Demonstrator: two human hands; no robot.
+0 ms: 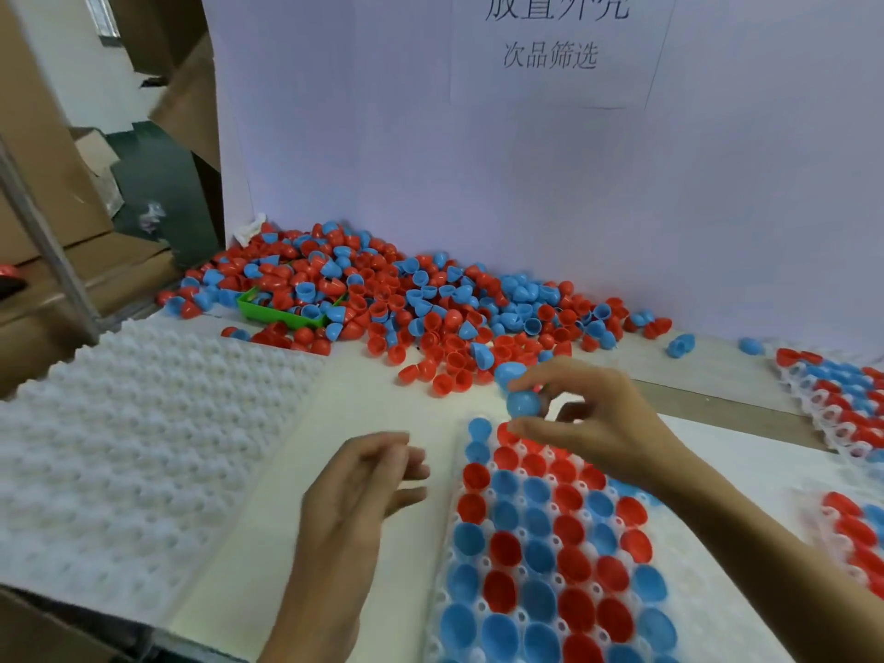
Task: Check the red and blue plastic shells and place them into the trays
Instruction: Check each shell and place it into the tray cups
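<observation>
Nearest to me is the white tray point(478, 562) at the near right of the table, its cups mostly filled with red and blue shells, open sides up. Over its far edge hovers the right hand point(593, 423), thumb and fingers curled round a blue shell point(522, 403); it pinches the shell from above and below. The shell shows its rounded dome toward me, so its axis runs roughly near to far; where the rim points I cannot tell. It sits just above the tray's far row, beside a red shell point(508, 434) already seated under the thumb. A second blue shell point(507, 373) lies just behind the held one, touching or nearly touching the fingertips; blur hides which.

The left hand point(368, 485) hangs over the bare tabletop point(373, 409) just left of the tray, holding nothing, fingers relaxed and loosely bent, blurred.

Farther out, a big heap of loose shells point(430, 308) spreads along the far side against a white board point(382, 136) bearing a printed paper sign point(550, 50). A green tray point(282, 315) is half buried in the heap's left part. Red shells at the heap's near edge lie close behind the right hand. At the left lies a stack of empty white trays point(143, 423), bumps up. Two more filled trays sit at the right edge, one far point(842, 404) and one near point(856, 533). Brown cardboard boxes point(48, 184) stand beyond the table on the left.
</observation>
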